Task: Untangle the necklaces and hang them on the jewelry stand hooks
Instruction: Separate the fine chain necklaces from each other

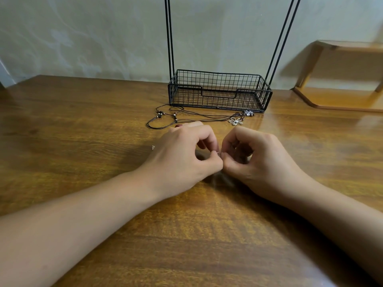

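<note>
Left hand (182,154) and right hand (255,156) meet fingertip to fingertip above wooden table (83,125), both pinching fine chain's tiny clasp (217,152), apparently working it apart. Behind hands, cord necklaces (186,117) lie tangled just before jewelry stand (219,92); hooks out of view.

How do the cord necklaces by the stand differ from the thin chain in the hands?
The cord necklaces are dark, beaded and lie untouched before the wire basket; the thin chain is pale, barely visible, pinched between the left hand and the right hand. Neither hangs on the stand.
</note>
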